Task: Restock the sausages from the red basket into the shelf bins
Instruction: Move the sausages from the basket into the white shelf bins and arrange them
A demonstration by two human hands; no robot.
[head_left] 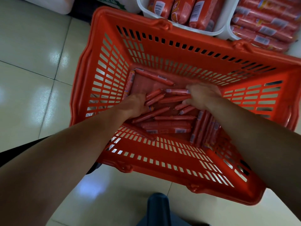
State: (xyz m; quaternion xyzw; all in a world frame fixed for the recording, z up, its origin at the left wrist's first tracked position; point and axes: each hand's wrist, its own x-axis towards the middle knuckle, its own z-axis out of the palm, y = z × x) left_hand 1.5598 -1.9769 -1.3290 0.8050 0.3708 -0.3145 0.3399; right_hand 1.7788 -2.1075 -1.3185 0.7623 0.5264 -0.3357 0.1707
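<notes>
A red basket (pixel 162 51) stands on the tiled floor below me. Several thin red sausages (pixel 162 112) lie loose on its bottom, with packs of sausages (pixel 166 127) near the front and right walls. Both hands are down inside it. My left hand (pixel 133 104) is closed around a few loose sausages at the left of the pile. My right hand (pixel 202 95) grips other thin sausages at the right. Two white shelf bins sit beyond the basket: one (pixel 218 32) with thick sausages, one (pixel 229 34) with long sausage packs.
Glossy beige floor tiles (pixel 32 79) surround the basket. A white container (pixel 53 5) stands at the top left. Dark clothing (pixel 159 207) shows at the bottom edge, close to the basket's near rim.
</notes>
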